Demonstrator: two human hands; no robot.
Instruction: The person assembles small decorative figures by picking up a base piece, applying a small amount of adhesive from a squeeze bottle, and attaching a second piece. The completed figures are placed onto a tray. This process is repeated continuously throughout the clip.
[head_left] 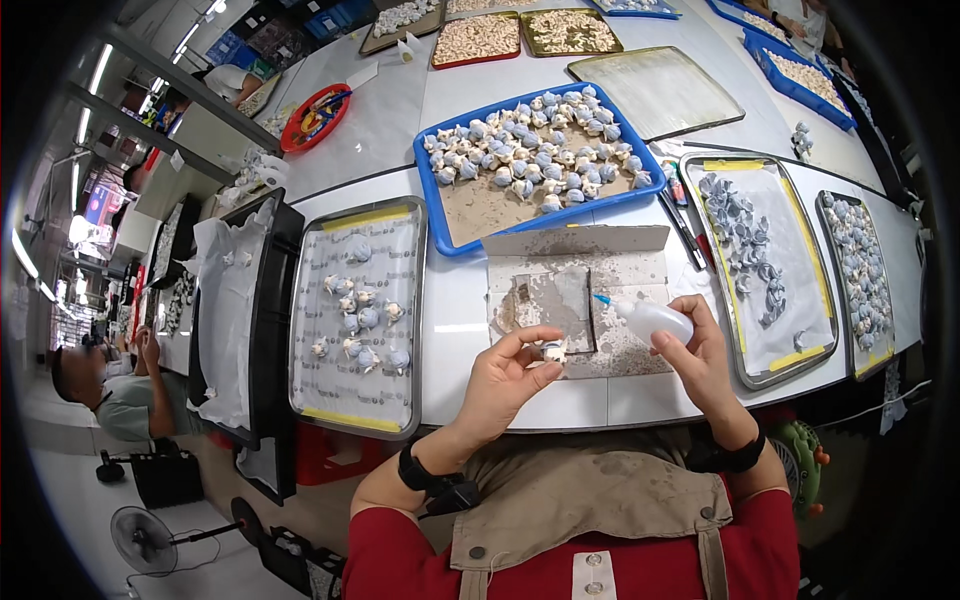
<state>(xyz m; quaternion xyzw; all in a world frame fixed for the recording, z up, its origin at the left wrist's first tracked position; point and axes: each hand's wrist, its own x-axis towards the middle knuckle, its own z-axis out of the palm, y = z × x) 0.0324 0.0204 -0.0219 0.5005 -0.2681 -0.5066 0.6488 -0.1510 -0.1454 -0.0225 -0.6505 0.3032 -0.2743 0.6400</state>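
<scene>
My left hand (503, 381) pinches a small white and blue-grey piece (553, 351) between thumb and fingers, just above the stained cardboard sheet (580, 270). My right hand (700, 358) grips a small white squeeze bottle (652, 320) with a blue nozzle pointing left toward the piece. A blue tray (470, 215) behind the cardboard holds several similar pieces. A metal tray (303, 330) to the left, lined with paper, carries several more.
Two lined metal trays (812, 330) of blue-grey pieces sit to the right. A black tray (268, 300) with white sheets lies at far left. Further trays and a red bowl (315, 118) stand at the back. A person (120, 395) sits at lower left, near a fan (143, 540).
</scene>
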